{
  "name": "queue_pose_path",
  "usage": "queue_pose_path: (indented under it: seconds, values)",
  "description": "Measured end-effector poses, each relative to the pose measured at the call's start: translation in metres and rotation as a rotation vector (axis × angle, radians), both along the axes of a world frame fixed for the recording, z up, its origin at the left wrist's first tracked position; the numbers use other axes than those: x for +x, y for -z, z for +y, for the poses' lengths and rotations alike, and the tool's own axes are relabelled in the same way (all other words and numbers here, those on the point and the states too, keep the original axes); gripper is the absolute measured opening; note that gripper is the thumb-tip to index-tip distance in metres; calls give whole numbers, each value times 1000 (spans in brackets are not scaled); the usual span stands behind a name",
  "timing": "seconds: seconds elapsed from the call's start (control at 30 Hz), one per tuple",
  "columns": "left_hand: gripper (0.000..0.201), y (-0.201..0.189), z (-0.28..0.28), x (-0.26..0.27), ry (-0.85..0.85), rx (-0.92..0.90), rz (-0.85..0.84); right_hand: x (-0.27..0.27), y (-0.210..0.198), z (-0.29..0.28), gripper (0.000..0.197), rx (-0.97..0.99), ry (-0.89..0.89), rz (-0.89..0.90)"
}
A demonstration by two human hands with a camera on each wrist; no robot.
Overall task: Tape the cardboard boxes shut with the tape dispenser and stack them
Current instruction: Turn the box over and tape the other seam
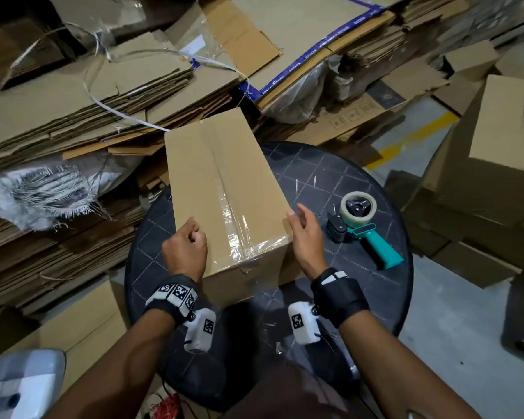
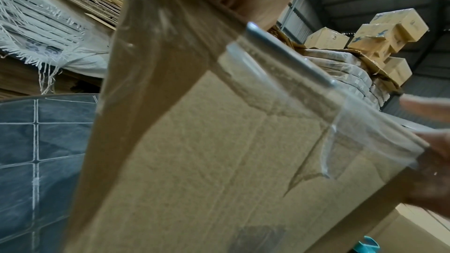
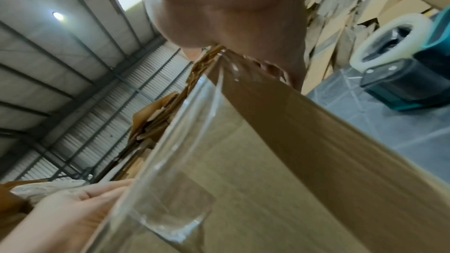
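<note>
A brown cardboard box lies lengthwise on a round dark table. Clear tape runs along its top seam and folds over the near end. My left hand sits at the near left corner, fingers curled over the top edge, palm against the side. My right hand rests against the near right side with relaxed fingers, thumb at the top edge. A teal tape dispenser lies on the table to the right of the box, apart from both hands.
Piles of flattened cardboard crowd the left and back, with a frayed white woven sack among them. Closed boxes are stacked at the right on a grey floor. Another box stands low at the left of the table.
</note>
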State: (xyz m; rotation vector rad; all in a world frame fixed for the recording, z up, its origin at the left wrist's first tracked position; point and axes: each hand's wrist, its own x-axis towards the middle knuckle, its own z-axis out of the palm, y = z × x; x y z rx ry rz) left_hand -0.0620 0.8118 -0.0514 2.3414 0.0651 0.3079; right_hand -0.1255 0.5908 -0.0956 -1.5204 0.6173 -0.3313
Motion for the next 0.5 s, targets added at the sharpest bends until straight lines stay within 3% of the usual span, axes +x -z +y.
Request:
queue_pose_path:
  seconds: [0.17, 0.27, 0.37, 0.5]
  values:
    - [22, 4, 2, 0, 2, -5, -40, 8, -9, 7, 46, -97, -20, 62]
    - [18, 3, 1, 1, 12, 6, -56, 4, 4, 3, 52, -28, -58, 25]
    - [22, 0, 1, -1, 10, -31, -46, 3, 4, -6, 44, 45, -192, 71]
    - [30, -3, 1, -4, -26, -57, -20, 2, -21, -10, 72, -61, -254, 191]
